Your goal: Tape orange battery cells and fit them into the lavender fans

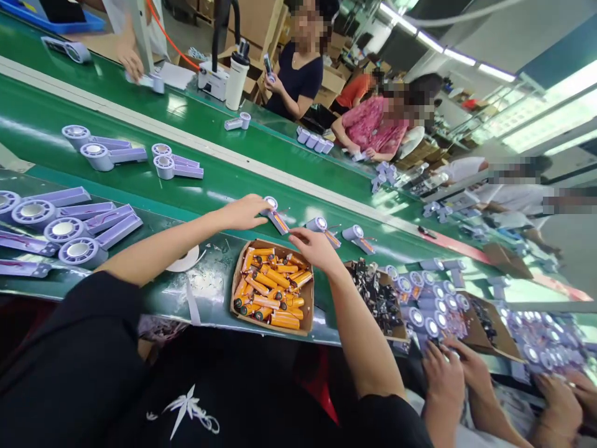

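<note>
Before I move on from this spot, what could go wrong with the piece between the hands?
The orange insert lies exposed in the purple unit, so it might slip out if the left hand or right hand tips it. The box of loose orange cylinders sits just below, so a dropped part could get mixed in. The finished-looking row at the left elbow, purple units, could be bumped.

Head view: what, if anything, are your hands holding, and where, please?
A purple fan: left hand on its round head, right hand on its handle's end.
</note>
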The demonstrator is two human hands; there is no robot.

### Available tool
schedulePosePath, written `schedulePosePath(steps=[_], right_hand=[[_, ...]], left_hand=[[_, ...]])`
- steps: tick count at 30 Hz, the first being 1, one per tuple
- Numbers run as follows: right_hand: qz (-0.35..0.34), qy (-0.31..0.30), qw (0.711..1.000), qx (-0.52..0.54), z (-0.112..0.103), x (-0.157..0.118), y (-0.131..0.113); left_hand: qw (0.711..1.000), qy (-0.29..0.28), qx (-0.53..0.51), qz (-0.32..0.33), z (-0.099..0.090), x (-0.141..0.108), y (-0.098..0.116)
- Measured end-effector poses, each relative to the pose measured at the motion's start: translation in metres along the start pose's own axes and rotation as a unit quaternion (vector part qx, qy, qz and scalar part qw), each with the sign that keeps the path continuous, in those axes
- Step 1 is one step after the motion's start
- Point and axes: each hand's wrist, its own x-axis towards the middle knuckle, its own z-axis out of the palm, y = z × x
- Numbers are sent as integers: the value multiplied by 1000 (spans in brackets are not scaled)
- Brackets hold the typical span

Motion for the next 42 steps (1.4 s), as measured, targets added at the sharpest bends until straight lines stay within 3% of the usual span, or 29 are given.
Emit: schedulePosePath(steps=[3, 6, 8, 10, 12, 15, 17, 20, 22, 24, 27, 29, 32, 33, 35, 39, 42], right_hand=[[-35, 44, 988, 141, 16, -74, 17], [-38, 95, 968, 229, 31, -127, 28], [-35, 130, 956, 261, 35, -144, 28], [-44, 153, 946, 282, 35, -148, 16], [-59, 140, 944, 294, 32, -143, -7], [-85, 27, 942, 323, 33, -134, -56], [-115, -60, 931, 340, 40, -130, -88], [-192, -127, 903, 361, 56, -132, -119], [-249, -156, 891, 346, 63, -138, -125], [-283, -199, 900, 266, 64, -145, -120], [-274, -254, 912, 172, 49, -146, -95], [-228, -193, 940, 167, 36, -134, -70], [-116, -13, 991, 69, 23, -100, -32], [-91, 9, 996, 18, 22, -87, -22], [-64, -10, 996, -55, 24, -61, -7], [-100, -28, 993, -49, 25, -39, 6], [-160, 101, 979, 76, 22, -55, 6]], left_hand=[[1000, 27, -13, -7, 7, -118, -25], [997, 69, 25, -26, 21, -222, -47], [991, 103, 57, -57, 30, -264, -49], [985, 120, 79, -94, 35, -280, -38], [980, 137, 96, -106, 33, -274, -18], [968, 208, 114, -81, 22, -245, 26], [960, 255, 112, -33, 14, -224, 58], [954, 280, 86, 69, 6, -201, 90], [946, 301, 65, 99, 5, -190, 93], [937, 332, 49, 97, 6, -184, 86], [940, 333, 23, 75, 15, -180, 72], [948, 312, 9, 68, 23, -179, 68], [957, 279, 3, 85, 38, -175, 72], [960, 264, 1, 96, 42, -173, 75], [964, 235, -6, 124, 46, -169, 80], [966, 201, -23, 160, 43, -167, 86], [967, 191, -33, 166, 36, -173, 90]])
